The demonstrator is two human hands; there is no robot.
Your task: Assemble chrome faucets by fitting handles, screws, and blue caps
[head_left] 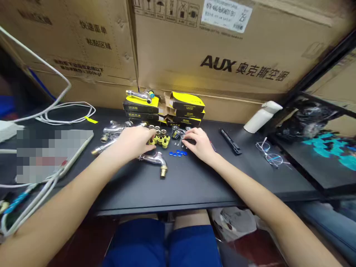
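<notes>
My left hand point(133, 142) is closed, thumb and fingertips around a yellow-and-black valve cartridge point(151, 141) at the edge of a cluster. Several more valve cartridges point(165, 141) with metal ends stand beside it. My right hand point(200, 144) has thumb and fingertips curled together near chrome handles point(178, 132); whatever lies between them is too small to make out. Small screws point(178, 144) and several blue caps point(178, 153) lie between the hands. A chrome faucet point(155, 158) with a brass end rests below my left hand, and other chrome faucets point(111, 129) lie partly hidden behind it.
Black-and-yellow boxes point(187, 103) are stacked at the back, with one faucet point(139, 95) on top. Large cartons point(222, 44) form the back wall. A black cutter point(230, 141), glasses point(274, 158) and a white bottle point(263, 116) are at right; white cables point(47, 196) are at left.
</notes>
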